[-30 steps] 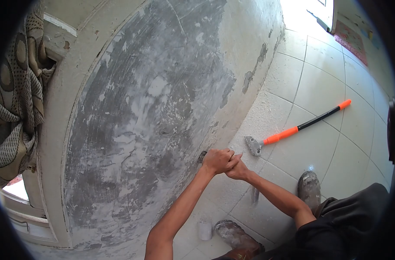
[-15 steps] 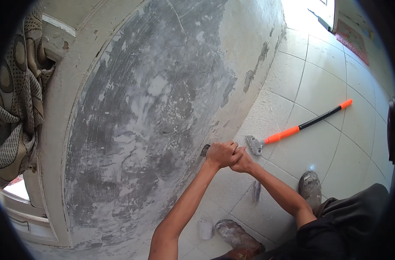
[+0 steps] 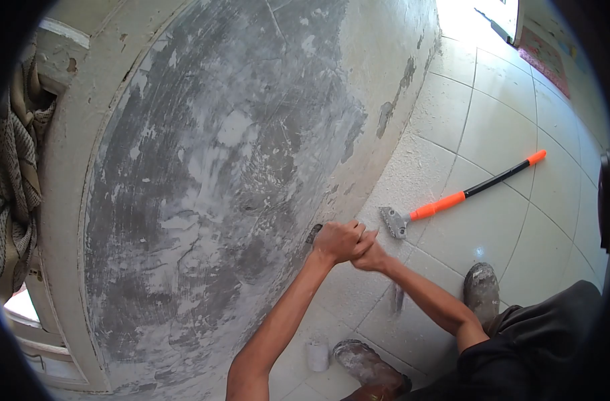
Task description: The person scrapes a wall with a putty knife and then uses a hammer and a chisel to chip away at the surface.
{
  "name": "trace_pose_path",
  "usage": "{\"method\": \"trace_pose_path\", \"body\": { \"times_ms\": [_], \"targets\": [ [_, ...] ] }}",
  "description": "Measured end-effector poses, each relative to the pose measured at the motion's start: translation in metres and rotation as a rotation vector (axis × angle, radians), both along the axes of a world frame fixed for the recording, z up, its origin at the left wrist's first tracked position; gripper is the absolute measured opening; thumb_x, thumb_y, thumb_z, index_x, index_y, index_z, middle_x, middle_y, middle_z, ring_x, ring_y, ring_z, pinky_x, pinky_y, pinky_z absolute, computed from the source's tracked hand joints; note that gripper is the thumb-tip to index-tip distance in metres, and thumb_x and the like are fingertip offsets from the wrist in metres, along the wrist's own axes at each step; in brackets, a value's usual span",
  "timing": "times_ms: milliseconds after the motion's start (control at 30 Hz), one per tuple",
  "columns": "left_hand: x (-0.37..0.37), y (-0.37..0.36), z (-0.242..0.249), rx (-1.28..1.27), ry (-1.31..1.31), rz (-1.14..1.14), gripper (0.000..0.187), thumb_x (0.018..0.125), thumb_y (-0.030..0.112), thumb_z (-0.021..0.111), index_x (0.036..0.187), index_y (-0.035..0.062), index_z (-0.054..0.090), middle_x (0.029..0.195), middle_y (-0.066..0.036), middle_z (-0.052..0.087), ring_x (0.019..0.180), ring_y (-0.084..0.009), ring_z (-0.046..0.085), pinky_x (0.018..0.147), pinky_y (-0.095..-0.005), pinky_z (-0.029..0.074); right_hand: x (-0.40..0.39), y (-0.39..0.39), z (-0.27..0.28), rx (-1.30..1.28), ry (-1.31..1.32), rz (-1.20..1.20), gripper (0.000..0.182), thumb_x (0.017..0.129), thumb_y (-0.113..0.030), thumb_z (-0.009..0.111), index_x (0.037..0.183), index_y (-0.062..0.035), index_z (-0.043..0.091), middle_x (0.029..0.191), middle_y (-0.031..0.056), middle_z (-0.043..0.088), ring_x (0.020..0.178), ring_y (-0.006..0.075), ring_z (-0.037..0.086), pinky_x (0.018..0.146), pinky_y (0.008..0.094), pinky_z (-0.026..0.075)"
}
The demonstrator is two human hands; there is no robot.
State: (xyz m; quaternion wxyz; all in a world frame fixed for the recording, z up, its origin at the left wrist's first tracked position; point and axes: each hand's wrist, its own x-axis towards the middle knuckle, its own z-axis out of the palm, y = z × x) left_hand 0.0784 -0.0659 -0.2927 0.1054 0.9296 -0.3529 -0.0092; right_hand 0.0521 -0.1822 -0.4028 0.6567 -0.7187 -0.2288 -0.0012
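Note:
My left hand point(image 3: 338, 241) is closed low against the scraped wall point(image 3: 205, 174), beside a small dark object or opening point(image 3: 314, 232) at the wall's foot. My right hand point(image 3: 370, 254) is closed too and touches the left one. Whatever the fingers hold is hidden. Just beyond the hands, a scraper point(image 3: 439, 205) with an orange and black handle and a grey metal head lies on the tiled floor. The wall shows grey patches with white remnants, and pale dust lies along its base.
A patterned curtain point(image 3: 14, 180) hangs by a window frame point(image 3: 64, 200) at the left. Two dusty shoes point(image 3: 481, 294) stand on the tiles point(image 3: 485, 240). A whitish cylinder point(image 3: 317, 356) is near the lower one. A pink mat point(image 3: 544, 65) lies at the top right.
The camera view has shifted slightly, moving the curtain and window frame leftward. Both hands have shifted a little left and down in view, still together. The scraper has stayed on the floor.

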Motion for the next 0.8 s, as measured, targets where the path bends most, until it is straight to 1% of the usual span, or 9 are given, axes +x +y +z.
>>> {"method": "trace_pose_path", "body": {
  "times_ms": [133,167,233,267,333,467,567,667,800],
  "targets": [
    [0.011,-0.016,0.008,-0.153,-0.164,0.107,0.039,0.09,0.038,0.063,0.066,0.0079,0.062,0.066,-0.011,0.063,0.05,-0.032,0.063,0.045,-0.0398,0.049,0.031,-0.035,0.039,-0.271,-0.151,0.055,0.008,0.064,-0.01,0.065,0.07,-0.0072,0.06,0.068,0.0119,0.065,0.066,0.0368,0.063,0.057,0.0455,0.049],
    [0.009,-0.016,0.009,-0.159,-0.158,0.089,0.038,0.089,0.038,0.063,0.066,0.0082,0.062,0.066,-0.011,0.063,0.05,-0.0321,0.063,0.045,-0.04,0.049,0.022,-0.028,0.032,-0.283,-0.124,0.055,0.007,0.068,-0.006,0.064,0.074,-0.0051,0.062,0.073,0.0142,0.066,0.072,0.0356,0.065,0.063,0.0437,0.052],
    [0.003,-0.004,0.01,0.025,0.042,0.027,0.048,0.092,0.044,0.058,0.065,0.0048,0.067,0.064,-0.016,0.065,0.053,-0.0343,0.064,0.047,-0.0419,0.05,-0.012,0.007,0.0,0.126,0.097,0.048,0.016,0.072,-0.002,0.062,0.088,-0.0025,0.064,0.086,0.016,0.068,0.084,0.0324,0.066,0.072,0.0409,0.052],
    [0.002,0.001,0.013,0.112,0.113,-0.012,0.05,0.092,0.044,0.057,0.064,0.004,0.068,0.064,-0.017,0.066,0.054,-0.0346,0.066,0.049,-0.0417,0.051,-0.023,0.018,0.006,0.131,0.107,0.04,0.016,0.072,-0.002,0.062,0.088,-0.0025,0.064,0.086,0.016,0.068,0.084,0.0324,0.066,0.072,0.0409,0.052],
    [-0.004,0.006,0.014,0.205,0.202,-0.053,0.051,0.092,0.043,0.057,0.063,0.0031,0.069,0.065,-0.019,0.067,0.055,-0.0349,0.067,0.051,-0.0415,0.053,-0.046,0.038,0.02,0.453,0.42,0.039,0.027,0.075,0.003,0.06,0.102,0.0002,0.062,0.101,0.0164,0.066,0.096,0.0294,0.063,0.081,0.0391,0.05],
    [-0.01,0.007,0.01,0.207,0.106,-0.029,0.049,0.092,0.042,0.058,0.062,0.0043,0.069,0.062,-0.018,0.066,0.053,-0.0327,0.066,0.048,-0.0408,0.05,-0.056,0.047,-0.003,0.454,0.363,-0.034,0.029,0.074,0.005,0.059,0.103,0.0012,0.06,0.101,0.0106,0.063,0.094,0.0252,0.062,0.079,0.0378,0.049],
    [-0.017,0.007,0.001,0.074,-0.03,-0.008,0.043,0.089,0.039,0.063,0.062,0.0064,0.067,0.061,-0.014,0.064,0.05,-0.0298,0.064,0.045,-0.0385,0.048,-0.045,0.03,-0.014,0.241,0.149,-0.018,0.03,0.074,0.003,0.059,0.103,-0.001,0.061,0.099,0.0134,0.065,0.095,0.028,0.062,0.081,0.0387,0.049],
    [-0.017,0.009,-0.006,-0.009,-0.098,0.012,0.038,0.088,0.037,0.066,0.064,0.0069,0.065,0.062,-0.012,0.064,0.048,-0.028,0.062,0.043,-0.0365,0.047,-0.03,0.016,-0.021,-0.137,-0.178,0.043,0.02,0.07,-0.004,0.061,0.09,-0.0065,0.063,0.086,0.0113,0.066,0.089,0.0305,0.063,0.072,0.0411,0.049],
    [-0.007,0.005,0.003,-0.104,-0.048,-0.011,0.036,0.088,0.036,0.066,0.069,0.0054,0.066,0.066,-0.012,0.065,0.049,-0.0288,0.062,0.045,-0.0367,0.048,-0.01,-0.002,0.004,-0.153,-0.214,0.052,0.015,0.069,-0.005,0.062,0.085,-0.0066,0.061,0.082,0.0118,0.066,0.075,0.0336,0.063,0.062,0.0437,0.049]
  ]
}}
